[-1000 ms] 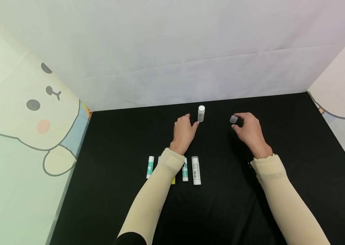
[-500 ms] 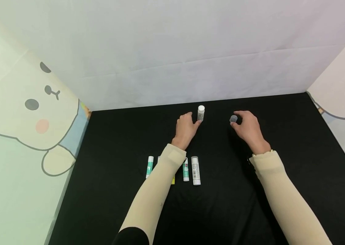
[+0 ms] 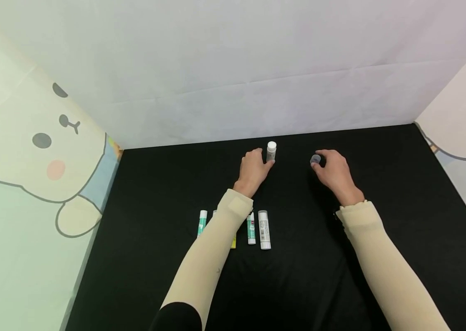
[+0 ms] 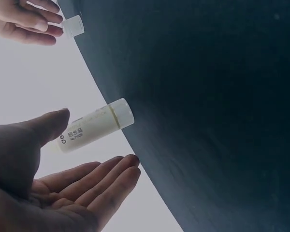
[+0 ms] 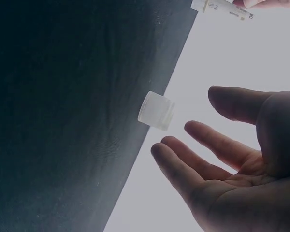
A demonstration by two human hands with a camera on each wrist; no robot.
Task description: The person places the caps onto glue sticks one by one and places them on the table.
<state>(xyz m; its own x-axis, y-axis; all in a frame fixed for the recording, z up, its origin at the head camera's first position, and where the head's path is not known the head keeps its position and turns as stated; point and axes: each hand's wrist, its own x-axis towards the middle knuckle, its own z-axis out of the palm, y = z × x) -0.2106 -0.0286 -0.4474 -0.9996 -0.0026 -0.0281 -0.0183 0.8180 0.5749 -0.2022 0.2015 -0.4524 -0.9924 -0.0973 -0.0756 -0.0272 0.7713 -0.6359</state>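
In the head view a glue stick (image 3: 271,151) with a white top stands upright near the black table's back edge. My left hand (image 3: 252,168) is just left of it, and the thumb overlaps its lower part there. The left wrist view shows the glue stick (image 4: 94,126) between spread thumb and straight fingers, with a gap to the fingers; thumb contact is unclear. A small translucent cap (image 3: 315,159) sits farther right on the cloth. My right hand (image 3: 335,174) is around it, and the right wrist view shows the cap (image 5: 156,110) apart from the thumb and fingers.
Closer to me lies a row of glue sticks: a green-and-white one (image 3: 202,222), another green-and-white one (image 3: 251,228) and a larger white one (image 3: 264,230). My left sleeve (image 3: 204,257) covers part of the row, where a yellow bit (image 3: 234,242) shows. A white curtain (image 3: 233,69) hangs behind the table.
My left hand has moved slightly forward and right, closer to the standing glue stick. The right hand has shifted slightly forward and left around the cap. The glue stick and cap stay put.
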